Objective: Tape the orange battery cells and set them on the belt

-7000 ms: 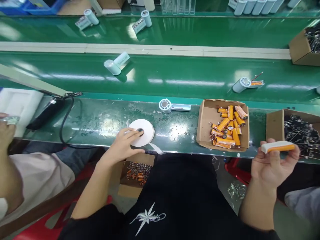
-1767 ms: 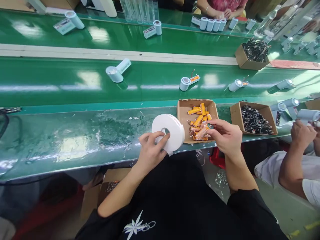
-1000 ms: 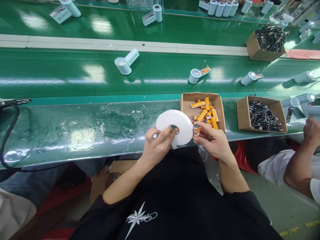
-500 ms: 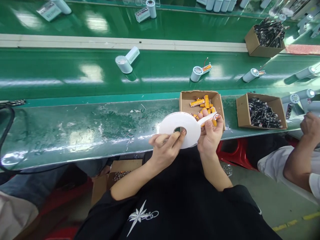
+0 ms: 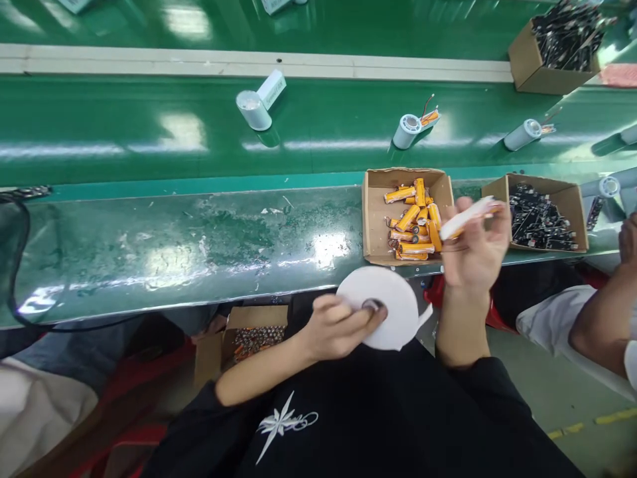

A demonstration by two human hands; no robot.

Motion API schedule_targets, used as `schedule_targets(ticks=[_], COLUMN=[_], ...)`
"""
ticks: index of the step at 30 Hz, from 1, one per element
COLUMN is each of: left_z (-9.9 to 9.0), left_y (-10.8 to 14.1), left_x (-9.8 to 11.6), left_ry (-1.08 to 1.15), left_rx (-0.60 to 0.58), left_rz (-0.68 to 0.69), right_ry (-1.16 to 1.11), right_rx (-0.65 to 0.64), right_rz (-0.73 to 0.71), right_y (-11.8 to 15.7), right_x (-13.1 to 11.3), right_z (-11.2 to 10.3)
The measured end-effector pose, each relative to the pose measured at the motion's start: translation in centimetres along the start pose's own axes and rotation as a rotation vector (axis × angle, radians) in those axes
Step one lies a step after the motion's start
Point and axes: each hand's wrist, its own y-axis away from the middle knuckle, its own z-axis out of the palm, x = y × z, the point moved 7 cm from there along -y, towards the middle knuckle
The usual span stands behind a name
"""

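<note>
My left hand [image 5: 343,325] grips a roll of white tape [image 5: 393,312], with fingers at its core hole. A short loose end of tape sticks out at the roll's right side. Raised to the right, my right hand [image 5: 475,255] is closed around a battery [image 5: 470,216] with a white tape strip along its side; the hand is slightly blurred. Just left of that hand, a cardboard box [image 5: 369,219] on the bench holds several orange batteries [image 5: 415,249] with thin wires.
To the right stands a cardboard box of black parts [image 5: 540,216], near a co-worker's hand [image 5: 630,239]. Pale blue device housings [image 5: 408,131] lie on the green belt [image 5: 199,133]. A black cable [image 5: 20,265] hangs at left. Below the bench is another open box [image 5: 209,358].
The tape between my hands has parted. My right hand has moved right and up with the battery and its strip, while my left hand has lowered the roll toward my body.
</note>
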Motion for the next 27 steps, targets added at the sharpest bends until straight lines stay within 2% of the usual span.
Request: schedule_targets(ticks=[2, 4, 6, 8, 10, 13, 16, 20, 24, 25, 27], left_z=[-1.3, -1.8, -1.6, -1.6, -2.1, -2.1, -0.9, 0.0, 0.4, 0.4, 0.1], left_y=[1.6, 3.3, 4.8, 5.2, 4.2, 1.2, -1.4, -2.4, -1.8, -1.7, -1.8], left_x=[-1.6, -5.7, -10.0, -12.3, -12.1, -9.3, -6.6, -5.0, -5.3, -5.5, -5.9], left_ry=[-0.061, -0.179, -0.235, -0.199, -0.123, 0.011, 0.119, 0.186, 0.274, 0.334, 0.484], left_rx=[0.002, -0.069, -0.207, -0.291, -0.254, -0.171, -0.204, -0.285, -0.377, -0.367, -0.273], left_rz=[-0.033, -0.229, -0.430, -0.520, -0.488, -0.348, -0.227, -0.112, -0.167, -0.201, -0.268], right_ry=[0.034, 0.075, 0.097, 0.075, 0.025, -0.033, 0.001, -0.002, 0.042, 0.062, 0.112], right_rx=[0.114, 0.133, 0.059, -0.063, -0.230, -0.511, -0.707, -0.795, -0.895, -0.924, -0.969], right_rz=[-0.107, -0.067, 0.052, 0.187, 0.322, 0.495, 0.566, 0.583, 0.605, 0.612, 0.608], right_y=[-0.6, 0.2, 2.0, 4.2, 6.4, 8.9, 10.5, 11.4, 12.1, 12.3, 12.4], right_x=[-1.1, -0.7, 0.5, 1.9, 2.9, 3.8, 4.2, 4.7, 5.0, 5.1, 5.1], right_z=[-2.5, -3.3, -2.3, -0.3, 2.3, 5.6, 7.4, 8.0, 8.4, 8.5, 8.9])
